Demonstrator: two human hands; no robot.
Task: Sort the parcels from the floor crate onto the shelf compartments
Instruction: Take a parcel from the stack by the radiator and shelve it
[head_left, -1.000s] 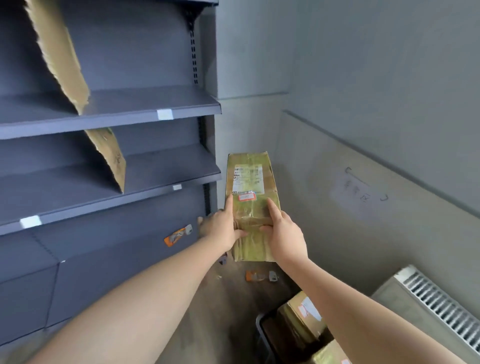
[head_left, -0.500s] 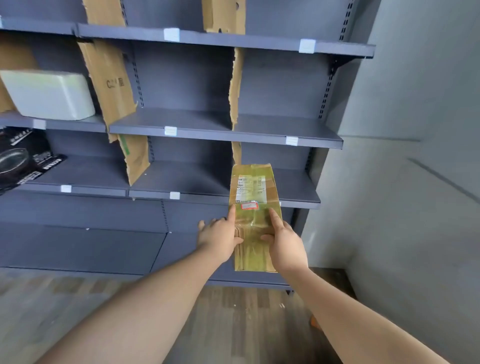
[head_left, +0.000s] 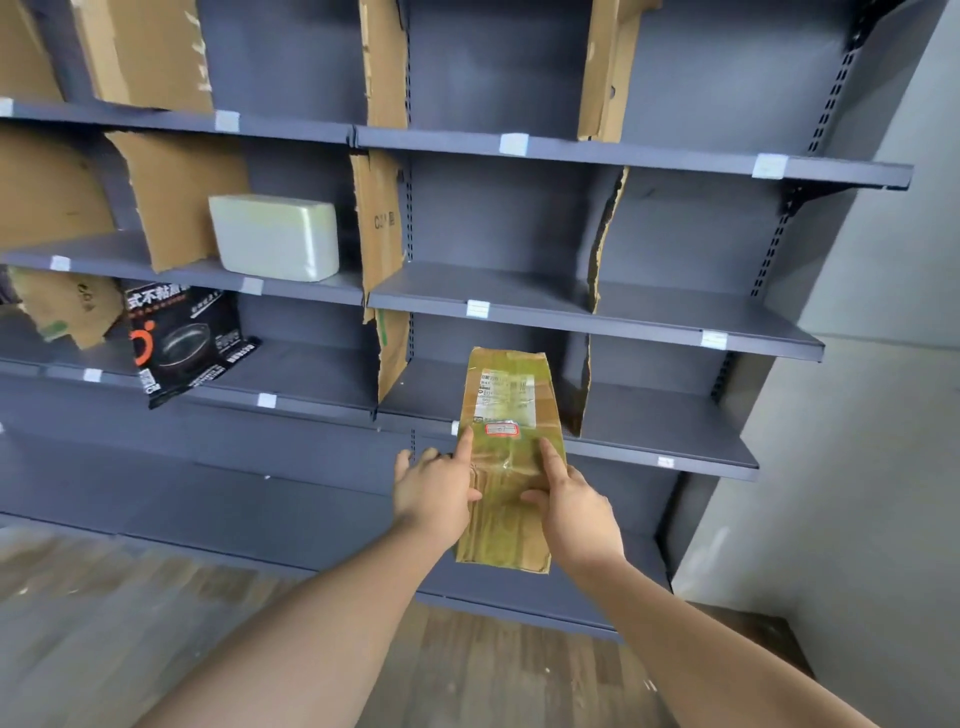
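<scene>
I hold a long, tape-wrapped brown parcel (head_left: 506, 467) with a white address label and a small red sticker, upright in front of the grey shelf unit (head_left: 597, 322). My left hand (head_left: 434, 491) grips its left edge, thumb on the front. My right hand (head_left: 576, 512) grips its right edge, index finger stretched up the front. The parcel's top reaches the lowest shelf compartment (head_left: 431, 400), between two cardboard dividers. The floor crate is out of view.
Torn cardboard dividers (head_left: 382, 218) split the shelves into compartments. A white foam box (head_left: 275, 236) sits on the middle shelf at left; a black pan box (head_left: 182, 348) leans on the shelf below it. Wooden floor (head_left: 156, 623) lies beneath; a grey wall (head_left: 857, 415) stands right.
My view swung left from the corner and floor crate to face the shelves. Both hands kept the same hold on the parcel, which is now closer to the lowest shelf.
</scene>
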